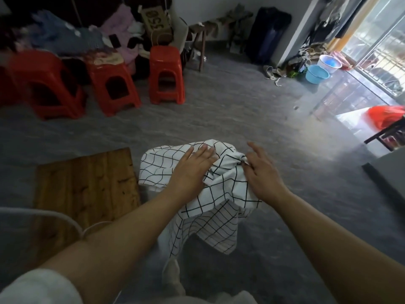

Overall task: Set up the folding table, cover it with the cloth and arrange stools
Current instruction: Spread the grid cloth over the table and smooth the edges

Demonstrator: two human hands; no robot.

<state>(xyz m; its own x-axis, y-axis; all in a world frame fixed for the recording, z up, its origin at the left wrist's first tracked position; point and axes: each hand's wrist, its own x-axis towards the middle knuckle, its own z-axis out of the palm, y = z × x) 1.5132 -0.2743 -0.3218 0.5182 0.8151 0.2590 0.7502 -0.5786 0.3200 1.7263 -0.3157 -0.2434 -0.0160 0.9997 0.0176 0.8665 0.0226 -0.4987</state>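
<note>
Cloth step in hand; stools not yet placed.

Checked cloth (197, 189) lies bunched over a small table, whose top is hidden; one corner hangs toward the floor (241, 119). Left hand (190, 170) rests flat and open on the cloth, pressing it down. Right hand (260, 172) is loosely open, thumb and forefinger seeming to pinch a gathered knot of fabric. Wooden board (87, 185) sits just beside, left. Three red stools (165, 73) stand well apart, by the far clutter. Next, likely: draw the gather outward, smooth the cloth square, then fetch stools.
</note>
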